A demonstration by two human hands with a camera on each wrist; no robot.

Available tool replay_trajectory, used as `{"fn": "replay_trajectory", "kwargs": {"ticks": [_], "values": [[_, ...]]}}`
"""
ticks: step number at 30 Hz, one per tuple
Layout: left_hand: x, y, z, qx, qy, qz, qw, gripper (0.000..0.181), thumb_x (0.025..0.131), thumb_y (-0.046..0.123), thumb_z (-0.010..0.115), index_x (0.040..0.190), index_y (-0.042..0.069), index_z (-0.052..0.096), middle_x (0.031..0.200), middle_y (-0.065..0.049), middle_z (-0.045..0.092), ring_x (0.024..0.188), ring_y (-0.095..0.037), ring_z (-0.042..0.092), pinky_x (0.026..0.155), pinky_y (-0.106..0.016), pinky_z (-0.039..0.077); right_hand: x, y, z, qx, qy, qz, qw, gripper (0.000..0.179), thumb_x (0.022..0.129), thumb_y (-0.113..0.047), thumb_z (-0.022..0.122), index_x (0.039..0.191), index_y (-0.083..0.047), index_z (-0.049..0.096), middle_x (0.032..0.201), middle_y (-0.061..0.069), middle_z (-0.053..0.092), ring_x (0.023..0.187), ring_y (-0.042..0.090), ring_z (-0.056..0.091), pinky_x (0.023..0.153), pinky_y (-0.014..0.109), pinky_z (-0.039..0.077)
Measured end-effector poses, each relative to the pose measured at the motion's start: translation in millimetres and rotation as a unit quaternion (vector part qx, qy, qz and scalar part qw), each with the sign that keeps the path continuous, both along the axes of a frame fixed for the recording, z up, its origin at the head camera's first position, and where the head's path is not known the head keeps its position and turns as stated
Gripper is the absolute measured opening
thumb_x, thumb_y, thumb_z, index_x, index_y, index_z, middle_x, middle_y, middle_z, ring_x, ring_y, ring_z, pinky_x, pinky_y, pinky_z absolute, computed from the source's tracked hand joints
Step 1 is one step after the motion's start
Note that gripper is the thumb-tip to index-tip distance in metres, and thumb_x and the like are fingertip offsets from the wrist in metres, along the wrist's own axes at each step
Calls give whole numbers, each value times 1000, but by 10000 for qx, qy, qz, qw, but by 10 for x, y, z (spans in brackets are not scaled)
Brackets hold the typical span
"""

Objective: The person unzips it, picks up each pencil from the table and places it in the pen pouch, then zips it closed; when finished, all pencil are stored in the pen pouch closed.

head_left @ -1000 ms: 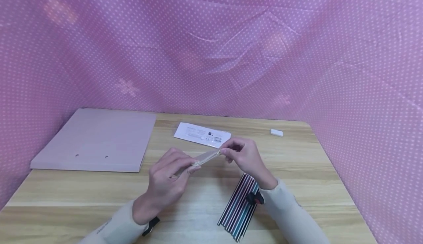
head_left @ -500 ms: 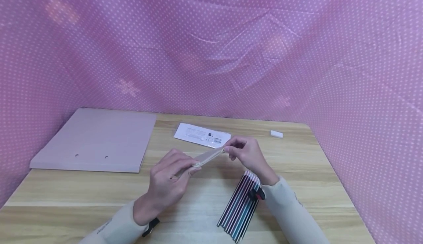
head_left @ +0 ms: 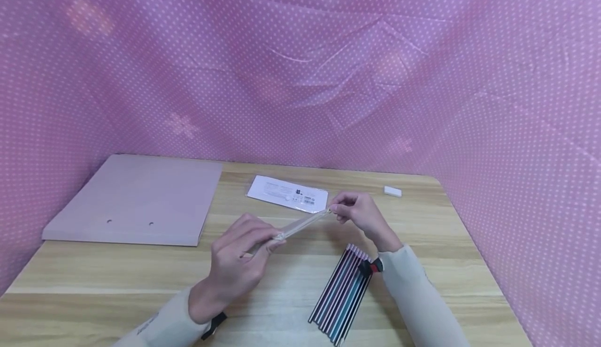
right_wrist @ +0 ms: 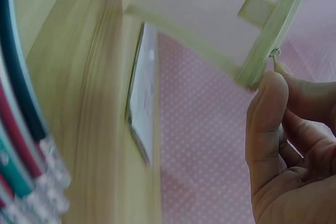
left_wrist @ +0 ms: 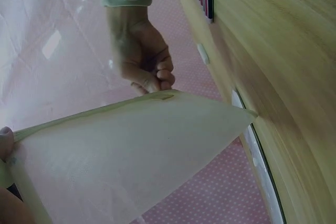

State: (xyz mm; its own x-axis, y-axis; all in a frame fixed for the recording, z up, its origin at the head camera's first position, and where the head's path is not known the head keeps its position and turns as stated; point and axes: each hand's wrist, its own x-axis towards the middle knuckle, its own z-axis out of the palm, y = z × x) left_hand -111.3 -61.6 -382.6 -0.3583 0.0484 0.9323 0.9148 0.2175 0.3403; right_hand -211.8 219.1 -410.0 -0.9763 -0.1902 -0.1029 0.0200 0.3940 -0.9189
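Note:
A flat, see-through mesh zip pouch [left_wrist: 121, 156] with cream edging is held up above the table. At one end of its zipper edge, my left hand [head_left: 241, 255] grips the pouch between thumb and fingers. My right hand [head_left: 359, 214] pinches the small zipper pull [right_wrist: 275, 55] at the other end, beside the pouch's corner. A short fabric tab [right_wrist: 257, 9] shows near that corner in the right wrist view. Under my right wrist lies a row of several striped pencils [head_left: 340, 295] with pale ends, side by side on the table.
Behind the hands lies a white printed packet [head_left: 286, 193] in clear wrapping. A small white eraser-like block [head_left: 392, 191] is at the back right. A large pale pink folder [head_left: 141, 195] with two holes covers the back left. Pink dotted cloth [head_left: 300, 75] surrounds the wooden table.
My right hand has slid to the right along the pouch's zipper edge with the pull, showing more of the pencils' pale ends. My left hand has stayed nearly still.

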Motion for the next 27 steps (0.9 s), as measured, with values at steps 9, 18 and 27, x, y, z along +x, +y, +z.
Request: {"fn": "replay_trajectory", "kwargs": {"ticks": [9, 18, 27], "values": [[-2, 15, -4, 48, 25, -75, 10000, 10, 85, 6, 78, 87, -3, 75, 80, -13, 74, 73, -19, 65, 72, -17, 57, -76, 124, -72, -33, -212, -68, 9997, 16, 93, -11, 72, 101, 3, 71, 82, -1, 67, 70, 13, 65, 71, 31, 62], [-12, 22, -44, 199, 4, -110, 9997, 10, 81, 2, 80, 86, -4, 75, 79, -14, 73, 73, -19, 65, 71, -18, 57, -117, 147, -112, -49, -286, -37, 9996, 16, 92, -8, 72, 101, 4, 70, 79, -1, 66, 69, 14, 63, 72, 33, 62], [-13, 64, -72, 434, 232, -118, 9987, 10, 79, -2, 79, 85, -8, 73, 78, -18, 72, 72, -21, 65, 71, -19, 57, -143, 159, -178, -400, -548, 83, 9977, 14, 92, -3, 69, 101, 8, 68, 78, -3, 65, 67, 10, 60, 66, 24, 57]]}}
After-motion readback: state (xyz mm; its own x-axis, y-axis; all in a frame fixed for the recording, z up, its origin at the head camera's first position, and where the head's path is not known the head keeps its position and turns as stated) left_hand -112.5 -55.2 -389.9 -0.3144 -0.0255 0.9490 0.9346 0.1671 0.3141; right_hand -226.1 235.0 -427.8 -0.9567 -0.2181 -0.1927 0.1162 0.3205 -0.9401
